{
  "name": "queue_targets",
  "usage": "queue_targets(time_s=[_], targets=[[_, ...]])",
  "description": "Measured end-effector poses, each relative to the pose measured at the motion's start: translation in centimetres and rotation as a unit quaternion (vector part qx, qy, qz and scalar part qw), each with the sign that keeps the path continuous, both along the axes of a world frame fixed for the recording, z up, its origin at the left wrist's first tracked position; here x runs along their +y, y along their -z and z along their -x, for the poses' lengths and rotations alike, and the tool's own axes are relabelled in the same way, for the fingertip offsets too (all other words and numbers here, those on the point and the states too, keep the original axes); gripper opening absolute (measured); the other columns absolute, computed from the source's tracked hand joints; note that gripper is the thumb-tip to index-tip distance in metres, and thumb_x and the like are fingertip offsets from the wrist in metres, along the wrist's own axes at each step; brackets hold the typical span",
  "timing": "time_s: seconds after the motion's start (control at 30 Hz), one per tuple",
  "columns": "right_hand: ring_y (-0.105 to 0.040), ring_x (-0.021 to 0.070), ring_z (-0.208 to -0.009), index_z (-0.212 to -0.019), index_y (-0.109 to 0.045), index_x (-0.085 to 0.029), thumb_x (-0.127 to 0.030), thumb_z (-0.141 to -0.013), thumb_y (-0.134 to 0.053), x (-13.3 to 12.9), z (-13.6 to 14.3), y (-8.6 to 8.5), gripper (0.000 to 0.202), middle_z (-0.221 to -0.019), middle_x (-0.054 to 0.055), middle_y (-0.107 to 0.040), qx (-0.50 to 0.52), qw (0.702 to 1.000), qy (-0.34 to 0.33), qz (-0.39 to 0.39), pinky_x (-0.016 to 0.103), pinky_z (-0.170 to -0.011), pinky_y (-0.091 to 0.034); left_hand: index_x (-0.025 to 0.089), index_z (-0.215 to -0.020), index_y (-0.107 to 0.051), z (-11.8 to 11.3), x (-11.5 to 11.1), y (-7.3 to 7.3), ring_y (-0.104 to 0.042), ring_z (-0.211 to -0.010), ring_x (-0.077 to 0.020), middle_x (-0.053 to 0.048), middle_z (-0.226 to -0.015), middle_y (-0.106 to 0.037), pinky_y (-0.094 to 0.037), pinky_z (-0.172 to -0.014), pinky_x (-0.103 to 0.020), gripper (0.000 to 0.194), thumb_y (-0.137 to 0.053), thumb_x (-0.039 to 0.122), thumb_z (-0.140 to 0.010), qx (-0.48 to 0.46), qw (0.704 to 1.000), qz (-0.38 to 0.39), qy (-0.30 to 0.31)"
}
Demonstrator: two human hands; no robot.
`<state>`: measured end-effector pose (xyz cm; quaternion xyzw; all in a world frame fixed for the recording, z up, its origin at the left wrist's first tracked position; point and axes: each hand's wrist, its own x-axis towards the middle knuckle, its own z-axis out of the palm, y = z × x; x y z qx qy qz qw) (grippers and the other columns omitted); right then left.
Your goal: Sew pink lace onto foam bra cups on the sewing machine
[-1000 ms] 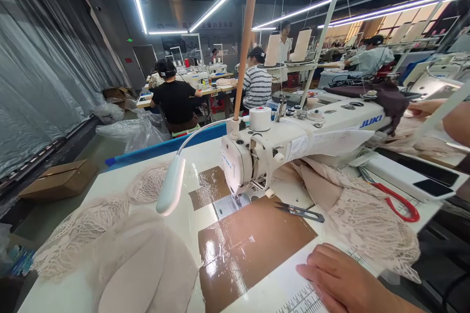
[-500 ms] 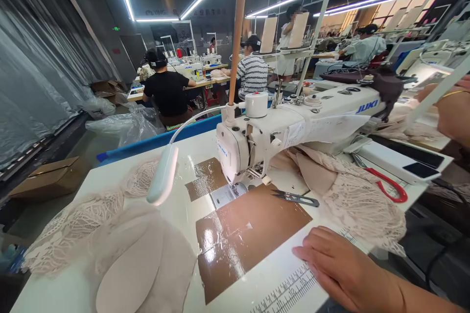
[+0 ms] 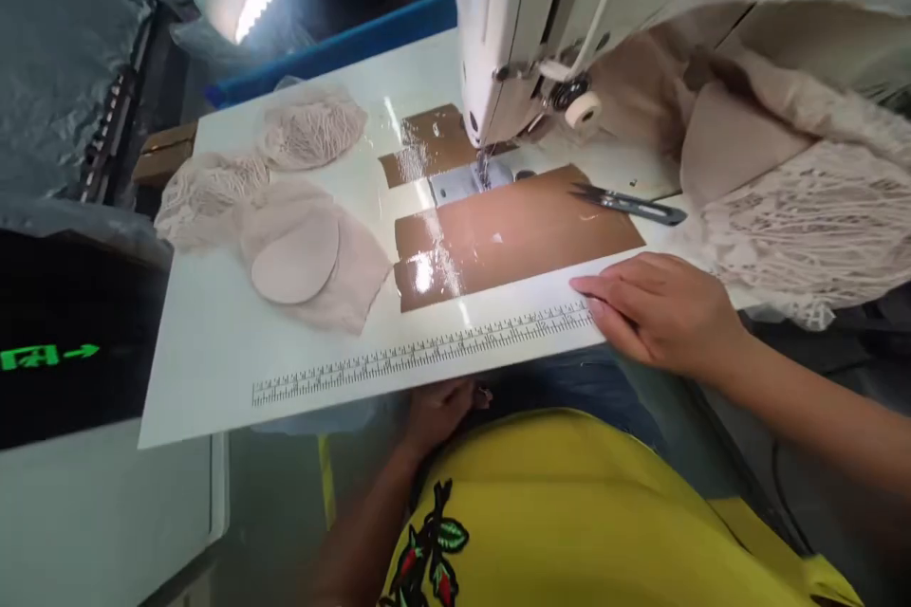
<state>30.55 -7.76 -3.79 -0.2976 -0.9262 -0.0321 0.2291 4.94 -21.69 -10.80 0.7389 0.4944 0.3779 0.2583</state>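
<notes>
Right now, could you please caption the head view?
Right hand resting beside a shiny, flat brown sheet on a white tabletop.

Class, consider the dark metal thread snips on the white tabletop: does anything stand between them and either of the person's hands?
Nothing visible stands between the bare right hand and the dark metal thread snips. For the left hand, below the near edge, the white tabletop itself is in the way.

the right hand [image 3: 661, 313] rests on the white surface [image 3: 203, 379] at the printed ruler [image 3: 427, 356]; the left hand [image 3: 437, 413] is below the near edge; thread snips [image 3: 641, 207] lie partly over a brown patch [image 3: 512, 242].
</notes>
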Motion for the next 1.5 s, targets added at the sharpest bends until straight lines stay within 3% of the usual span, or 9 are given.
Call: queue_targets(time_s=[0.2, 0.33, 0.43, 0.53, 0.63, 0.73, 1.0, 1.3, 1.5], targets=[[-0.060, 0.0156, -0.078, -0.104, -0.063, -0.019, -0.023, -0.088, -0.052, -1.5, 0.2, -0.3, 0.019, -0.086, 0.004, -0.066, 0.064, 0.998, -0.025, 0.011, 0.030, -0.071, -0.046, 0.015, -0.102, -0.062, -1.0, -2.8, -2.1, -0.068, -0.069, -0.0146, -0.005, -0.076, -0.070, -0.058, -0.064, -0.024, 0.017, -0.049, 0.020, -0.093, -0.135, 0.990, -0.037, -0.005], [-0.062, 0.0145, -0.074, -0.104, -0.063, -0.021, -0.018, -0.087, -0.052, -5.6, 1.3, -1.3, 0.020, -0.084, 0.005, -0.069, 0.176, 0.958, -0.116, 0.194, 0.026, -0.068, -0.050, 0.018, -0.112, -0.061, -1.6, -2.7, -4.2, -0.067, -0.072, -0.0162, -0.006, -0.084, -0.070, -0.056, -0.065, -0.027, 0.030, -0.053, 0.008, -0.085, -0.129, 0.986, -0.102, -0.016], [-0.064, 0.0164, -0.080, -0.108, -0.063, -0.019, -0.028, -0.089, -0.050, -8.5, 2.5, -1.6, 0.025, -0.092, 0.008, -0.069, 0.204, 0.877, -0.112, 0.420, 0.026, -0.069, -0.052, 0.018, -0.117, -0.058, -2.2, -2.5, -5.0, -0.065, -0.068, -0.0155, -0.006, -0.082, -0.069, -0.054, -0.061, -0.026, 0.036, -0.054, 0.006, -0.083, -0.063, 0.982, -0.174, -0.036], [-0.062, 0.0150, -0.075, -0.114, -0.063, -0.018, -0.037, -0.090, -0.050, -9.7, 3.6, -1.4, 0.033, -0.090, 0.006, -0.068, 0.246, 0.750, -0.113, 0.603, 0.026, -0.069, -0.052, 0.014, -0.120, -0.056, -2.9, -1.8, -5.8, -0.063, -0.065, -0.0160, -0.007, -0.078, -0.068, -0.053, -0.060, -0.027, 0.039, -0.057, 0.006, -0.082, 0.034, 0.968, -0.244, -0.038], [-0.059, 0.0133, -0.069, -0.114, -0.063, -0.015, -0.041, -0.088, -0.053, -9.4, 3.9, -1.3, 0.038, -0.078, 0.004, -0.065, 0.303, 0.651, -0.111, 0.687, 0.025, -0.067, -0.051, 0.015, -0.122, -0.055, -3.5, -0.6, -7.0, -0.063, -0.073, -0.0159, -0.007, -0.085, -0.067, -0.054, -0.066, -0.027, 0.041, -0.058, 0.007, -0.082, 0.065, 0.968, -0.242, -0.032], [-0.058, 0.0140, -0.070, -0.112, -0.064, -0.014, -0.046, -0.083, -0.060, -8.1, 3.4, -1.7, 0.043, -0.081, 0.005, -0.064, 0.345, 0.612, -0.101, 0.704, 0.027, -0.067, -0.050, 0.017, -0.126, -0.052, -4.2, 0.9, -8.6, -0.061, -0.093, -0.0188, -0.011, -0.106, -0.060, -0.055, -0.079, -0.030, 0.043, -0.058, 0.012, -0.084, 0.042, 0.979, -0.198, 0.000], [-0.056, 0.0132, -0.073, -0.104, -0.067, -0.014, -0.042, -0.086, -0.055, -4.4, 1.0, -3.4, 0.036, -0.085, 0.005, -0.065, 0.345, 0.633, -0.158, 0.674, 0.026, -0.070, -0.047, 0.017, -0.123, -0.052, -5.6, 5.5, -12.4, -0.057, -0.102, -0.0187, -0.012, -0.112, -0.055, -0.053, -0.088, -0.030, 0.034, -0.054, 0.012, -0.089, 0.086, 0.981, -0.128, 0.117], [-0.057, 0.0128, -0.062, -0.101, -0.066, -0.013, -0.031, -0.079, -0.049, -0.8, 0.3, -3.7, 0.033, -0.067, 0.002, -0.061, 0.421, 0.635, -0.033, 0.647, 0.026, -0.064, -0.049, 0.018, -0.119, -0.053, -7.1, 11.0, -15.0, -0.057, -0.100, -0.0188, -0.013, -0.110, -0.057, -0.051, -0.088, -0.032, 0.028, -0.047, 0.014, -0.092, 0.137, 0.962, -0.148, 0.184], [-0.053, 0.0115, -0.055, -0.112, -0.060, -0.013, -0.035, -0.088, -0.041, 2.7, -1.5, -3.4, 0.038, -0.065, 0.000, -0.056, 0.378, 0.756, 0.018, 0.534, 0.024, -0.053, -0.042, 0.019, -0.109, -0.060, -6.0, 13.6, -13.4, -0.059, -0.092, -0.0195, -0.010, -0.102, -0.059, -0.051, -0.079, -0.030, 0.021, -0.047, 0.020, -0.092, 0.201, 0.975, -0.080, 0.054]])
